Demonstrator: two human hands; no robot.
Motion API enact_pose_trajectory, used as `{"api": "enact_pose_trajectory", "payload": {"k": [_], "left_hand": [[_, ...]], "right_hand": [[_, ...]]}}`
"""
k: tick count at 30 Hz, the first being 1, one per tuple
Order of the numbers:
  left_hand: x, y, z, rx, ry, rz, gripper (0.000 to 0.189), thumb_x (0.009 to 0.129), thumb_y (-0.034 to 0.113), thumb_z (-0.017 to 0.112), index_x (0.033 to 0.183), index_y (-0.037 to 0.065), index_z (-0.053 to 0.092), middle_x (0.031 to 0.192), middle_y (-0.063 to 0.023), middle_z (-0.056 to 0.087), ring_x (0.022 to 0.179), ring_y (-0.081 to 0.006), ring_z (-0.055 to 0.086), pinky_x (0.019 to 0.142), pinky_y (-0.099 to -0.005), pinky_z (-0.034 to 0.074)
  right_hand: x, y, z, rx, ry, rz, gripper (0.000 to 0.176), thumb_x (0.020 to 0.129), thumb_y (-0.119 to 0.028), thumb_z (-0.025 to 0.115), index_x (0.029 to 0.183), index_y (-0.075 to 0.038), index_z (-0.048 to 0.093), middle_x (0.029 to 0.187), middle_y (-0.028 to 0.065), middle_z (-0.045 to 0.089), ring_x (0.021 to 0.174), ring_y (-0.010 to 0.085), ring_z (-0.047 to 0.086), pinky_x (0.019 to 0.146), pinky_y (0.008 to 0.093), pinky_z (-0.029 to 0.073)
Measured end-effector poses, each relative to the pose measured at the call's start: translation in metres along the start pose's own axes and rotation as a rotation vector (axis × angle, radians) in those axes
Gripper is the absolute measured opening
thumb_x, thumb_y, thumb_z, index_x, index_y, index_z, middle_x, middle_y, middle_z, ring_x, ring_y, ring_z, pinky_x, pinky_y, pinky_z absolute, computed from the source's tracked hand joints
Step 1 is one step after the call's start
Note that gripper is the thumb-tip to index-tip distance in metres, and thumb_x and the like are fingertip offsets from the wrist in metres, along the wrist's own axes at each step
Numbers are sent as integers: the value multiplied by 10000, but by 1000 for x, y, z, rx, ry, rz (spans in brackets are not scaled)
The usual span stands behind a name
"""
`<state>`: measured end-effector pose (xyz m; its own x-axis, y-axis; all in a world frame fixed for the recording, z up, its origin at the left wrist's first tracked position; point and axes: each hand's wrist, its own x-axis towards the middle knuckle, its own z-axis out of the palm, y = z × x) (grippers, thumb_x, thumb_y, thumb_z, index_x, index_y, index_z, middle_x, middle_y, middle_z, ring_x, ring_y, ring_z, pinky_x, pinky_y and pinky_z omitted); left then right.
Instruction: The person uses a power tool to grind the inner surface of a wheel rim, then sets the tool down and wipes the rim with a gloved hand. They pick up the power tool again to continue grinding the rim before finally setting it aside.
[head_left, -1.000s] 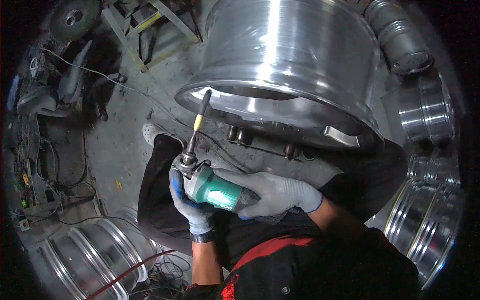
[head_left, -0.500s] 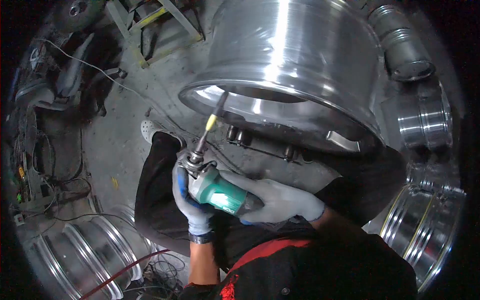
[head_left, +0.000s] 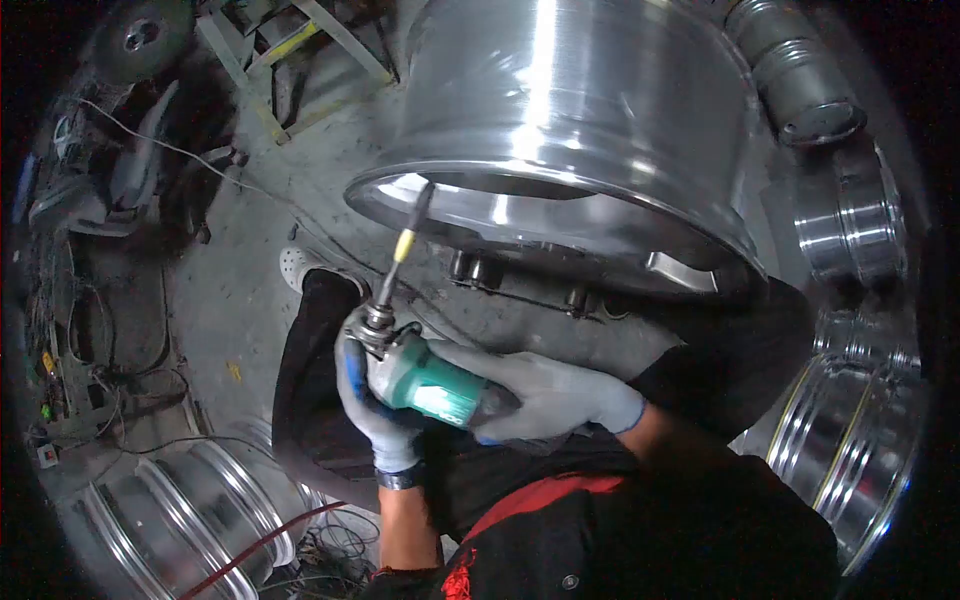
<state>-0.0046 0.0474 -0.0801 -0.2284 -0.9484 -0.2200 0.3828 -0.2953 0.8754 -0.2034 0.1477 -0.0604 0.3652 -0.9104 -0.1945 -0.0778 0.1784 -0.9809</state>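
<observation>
A green angle grinder (head_left: 440, 390) lies across both gloved hands, above my lap. My left hand (head_left: 368, 410) wraps round its metal gear head. My right hand (head_left: 550, 397) is closed round the rear of the green body. From the head a slim shaft (head_left: 388, 288) with a yellow band points up and away. Its dark tip (head_left: 423, 207) overlaps the near rim of a large shiny metal wheel rim (head_left: 590, 90). The wheel rim lies on its side in front of me, its open end facing my knees.
More metal rims (head_left: 180, 520) stand at the lower left, with other rims (head_left: 850, 430) along the right. A steel stand (head_left: 300, 70) is behind, at upper left. Cables (head_left: 325, 550) lie tangled on the floor. A roller support (head_left: 485, 270) shows under the wheel rim.
The grinder and both hands have shifted slightly left in view, and the wheel rim and background shift too. My grip stays the same.
</observation>
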Motion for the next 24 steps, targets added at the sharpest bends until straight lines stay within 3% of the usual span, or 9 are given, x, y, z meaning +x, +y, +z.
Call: {"api": "enact_pose_trajectory", "payload": {"k": [2,5,8,14,15,17,18,20,24], "left_hand": [[-10,-14,8,-81,-7,-42,486,1138,417,441,1393,29,583,1118,-91,672,968,-210,678,842,-376,579],[-26,-31,15,-169,-24,-175,457,1152,396,435,1371,28,595,1147,-92,687,1003,-200,674,891,-376,561],[-29,-73,-8,-99,24,-158,420,1173,338,415,1356,13,607,1202,-98,695,1059,-183,680,937,-377,557],[-28,-33,19,-115,-37,-149,429,1168,361,413,1336,19,610,1155,-110,711,989,-197,706,882,-380,588],[-25,-36,14,-173,27,-158,488,1144,418,428,1337,17,627,1146,-136,736,1021,-259,750,845,-399,616],[-17,-27,8,150,38,41,513,1142,433,420,1361,14,620,1141,-137,735,1005,-258,749,835,-395,617],[-11,-21,10,-34,93,-8,525,1136,453,427,1378,27,616,1124,-139,736,966,-260,745,824,-381,608],[-5,-4,4,-104,75,-31,507,1131,453,432,1362,45,624,1102,-137,738,917,-247,733,794,-367,591],[-4,23,12,32,100,50,497,1133,447,427,1337,39,623,1057,-136,734,863,-234,720,777,-353,582]], "right_hand": [[-16,13,2,-89,88,-90,1055,854,-250,797,1726,-150,212,1462,292,618,1286,395,674,1133,469,506],[-44,-6,-9,-26,37,157,1050,861,-208,789,1728,-142,201,1411,281,653,1274,413,674,1130,462,503],[-58,-3,-9,-39,99,117,1053,863,-183,788,1730,-146,191,1352,271,685,1236,424,691,1106,450,515],[-47,-9,-15,-25,18,168,1046,867,-225,780,1728,-144,191,1356,272,682,1230,448,683,1100,465,519],[-42,-10,-16,-24,16,164,1046,867,-225,780,1728,-144,191,1356,272,682,1230,448,683,1100,465,519],[-28,-13,-15,-14,-35,167,1049,862,-242,783,1726,-141,196,1411,278,652,1255,453,668,1111,470,512],[-20,-11,-14,-12,-33,164,1049,862,-242,783,1726,-141,196,1411,278,652,1255,453,668,1111,470,512],[-4,-1,-11,-67,-5,-83,1049,860,-267,785,1725,-142,204,1465,273,622,1308,423,649,1130,453,503],[16,-8,-13,-86,-45,-108,1040,872,-208,803,1726,-132,214,1400,240,678,1228,368,711,1076,422,533]]}}
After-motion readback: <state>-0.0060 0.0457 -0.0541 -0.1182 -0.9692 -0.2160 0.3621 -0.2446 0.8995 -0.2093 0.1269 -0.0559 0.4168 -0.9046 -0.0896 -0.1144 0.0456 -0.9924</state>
